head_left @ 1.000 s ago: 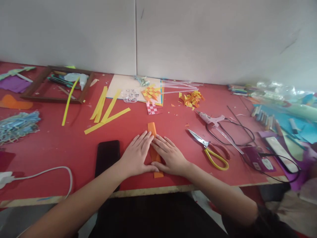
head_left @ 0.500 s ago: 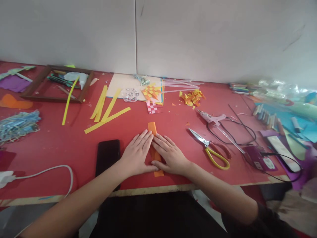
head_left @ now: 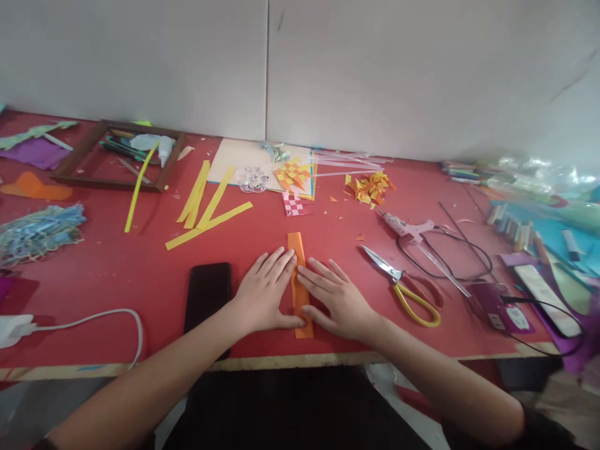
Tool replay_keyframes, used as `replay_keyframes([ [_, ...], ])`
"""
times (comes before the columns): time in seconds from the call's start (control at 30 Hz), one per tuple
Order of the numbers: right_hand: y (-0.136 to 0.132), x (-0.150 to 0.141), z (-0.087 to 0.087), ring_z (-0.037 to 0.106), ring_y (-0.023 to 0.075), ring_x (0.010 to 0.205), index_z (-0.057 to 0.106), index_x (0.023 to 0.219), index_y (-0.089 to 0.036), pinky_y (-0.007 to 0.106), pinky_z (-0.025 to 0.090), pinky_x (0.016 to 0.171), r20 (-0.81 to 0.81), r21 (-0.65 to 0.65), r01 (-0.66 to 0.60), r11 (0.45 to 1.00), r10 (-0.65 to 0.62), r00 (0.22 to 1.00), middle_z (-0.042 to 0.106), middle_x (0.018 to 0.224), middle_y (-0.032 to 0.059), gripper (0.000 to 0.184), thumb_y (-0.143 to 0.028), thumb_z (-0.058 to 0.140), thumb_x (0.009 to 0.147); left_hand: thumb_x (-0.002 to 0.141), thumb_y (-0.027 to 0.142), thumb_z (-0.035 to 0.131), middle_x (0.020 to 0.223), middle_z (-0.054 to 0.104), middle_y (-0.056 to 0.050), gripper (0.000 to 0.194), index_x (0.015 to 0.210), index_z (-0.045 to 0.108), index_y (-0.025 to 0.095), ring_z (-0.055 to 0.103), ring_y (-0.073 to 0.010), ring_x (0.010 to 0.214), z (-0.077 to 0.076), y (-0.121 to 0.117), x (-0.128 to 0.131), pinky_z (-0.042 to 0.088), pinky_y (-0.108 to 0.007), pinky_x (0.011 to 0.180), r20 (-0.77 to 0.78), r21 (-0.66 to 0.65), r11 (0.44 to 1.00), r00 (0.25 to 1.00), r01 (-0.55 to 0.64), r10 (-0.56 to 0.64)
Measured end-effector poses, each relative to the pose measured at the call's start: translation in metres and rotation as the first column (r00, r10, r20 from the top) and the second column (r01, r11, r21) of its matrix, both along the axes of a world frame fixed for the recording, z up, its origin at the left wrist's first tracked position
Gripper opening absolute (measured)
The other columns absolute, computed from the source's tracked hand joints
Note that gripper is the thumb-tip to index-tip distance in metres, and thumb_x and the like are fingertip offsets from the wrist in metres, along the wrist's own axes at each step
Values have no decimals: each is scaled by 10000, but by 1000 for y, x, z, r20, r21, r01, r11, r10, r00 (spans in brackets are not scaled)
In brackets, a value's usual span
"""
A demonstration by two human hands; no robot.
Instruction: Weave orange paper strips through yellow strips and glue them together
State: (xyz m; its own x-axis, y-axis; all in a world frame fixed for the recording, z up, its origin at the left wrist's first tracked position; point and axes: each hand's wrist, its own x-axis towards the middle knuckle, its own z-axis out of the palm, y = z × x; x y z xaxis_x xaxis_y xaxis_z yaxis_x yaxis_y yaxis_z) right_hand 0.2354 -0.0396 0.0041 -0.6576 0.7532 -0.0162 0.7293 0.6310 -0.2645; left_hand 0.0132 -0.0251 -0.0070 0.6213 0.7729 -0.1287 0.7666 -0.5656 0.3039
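An orange paper strip (head_left: 300, 294), seemingly folded, lies lengthwise on the red table in front of me. My left hand (head_left: 267, 290) rests flat along its left side, fingertips and thumb on the paper. From the right, my right hand (head_left: 340, 300) touches the strip with its fingertips and thumb, fingers stretched out. Beyond the strip sits a small pink and white checkered woven paper piece (head_left: 295, 205). Behind that, a yellow and orange woven paper piece (head_left: 293, 175) lies on a cream sheet (head_left: 234, 156). Yellow paper strips (head_left: 210, 225) are spread to the left.
A black phone (head_left: 207, 290) lies beside my left forearm. Yellow-handled scissors (head_left: 403, 287) and a pink glue gun (head_left: 409, 228) with its cord are on the right. Orange scraps (head_left: 370, 189) are heaped behind them. A wooden frame (head_left: 112, 181) holding pens stands at back left.
My right hand has shifted right, away from my left hand, so more of the orange strip shows between them. The whole view has moved slightly.
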Motion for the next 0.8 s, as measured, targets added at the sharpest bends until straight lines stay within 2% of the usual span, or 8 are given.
replay_keyframes([
  [0.1, 14, 6, 1, 286, 274, 1476, 492, 1422, -293, 624, 221, 1191, 46, 20, 63, 998, -64, 997, 510, 1466, -33, 442, -390, 379, 1007, 679, 792, 578, 1634, 149, -150, 1200, 1549, 204, 54, 128, -352, 1506, 2, 0, 0, 91, -510, 1221, -12, -16, 1000, 1000, 1, -1],
  [0.17, 28, 7, 0, 280, 267, 1479, 494, 1418, -317, 626, 200, 1195, 57, 30, 100, 995, -101, 993, 521, 1453, -52, 429, -385, 349, 1020, 676, 796, 579, 1635, 139, -154, 1212, 1552, 194, 52, 126, -356, 1506, 3, 1, 1, 80, -509, 1222, -18, -24, 1000, 1000, 4, -4],
  [0.4, 83, -5, -8, 288, 267, 1477, 515, 1405, -313, 632, 134, 1203, 44, 87, 159, 983, -163, 986, 519, 1456, -49, 433, -390, 315, 1029, 699, 843, 500, 1630, 161, -175, 1210, 1552, 187, 45, 120, -363, 1505, 4, 3, -1, 61, -501, 1223, -14, -32, 999, 1000, 19, -19],
  [0.5, 95, -8, -14, 263, 259, 1487, 489, 1429, -306, 597, 131, 1217, 42, 92, 173, 981, -177, 983, 495, 1482, -31, 448, -416, 351, 1017, 708, 869, 448, 1630, 162, -177, 1207, 1554, 183, 50, 109, -364, 1507, 4, 4, -3, 62, -515, 1218, -3, -32, 999, 1000, 31, -31],
  [0.63, 87, -5, -16, 250, 277, 1491, 411, 1487, -263, 554, 226, 1204, 37, 82, 210, 974, -213, 976, 407, 1548, 35, 554, -487, 418, 981, 771, 850, 371, 1630, 177, -165, 1116, 1557, 195, 78, 118, -353, 1508, 5, 5, -4, 83, -514, 1216, 4, -34, 999, 999, 37, -37],
  [0.8, 47, 7, -13, 193, 285, 1507, 335, 1523, -215, 523, 268, 1199, 45, 44, 195, 980, -197, 979, 341, 1583, 79, 762, -591, 541, 893, 894, 659, 368, 1635, 176, -133, 877, 1551, 220, 98, 117, -319, 1514, 8, 5, -4, 106, -494, 1218, -5, -39, 999, 1000, 26, -26],
])
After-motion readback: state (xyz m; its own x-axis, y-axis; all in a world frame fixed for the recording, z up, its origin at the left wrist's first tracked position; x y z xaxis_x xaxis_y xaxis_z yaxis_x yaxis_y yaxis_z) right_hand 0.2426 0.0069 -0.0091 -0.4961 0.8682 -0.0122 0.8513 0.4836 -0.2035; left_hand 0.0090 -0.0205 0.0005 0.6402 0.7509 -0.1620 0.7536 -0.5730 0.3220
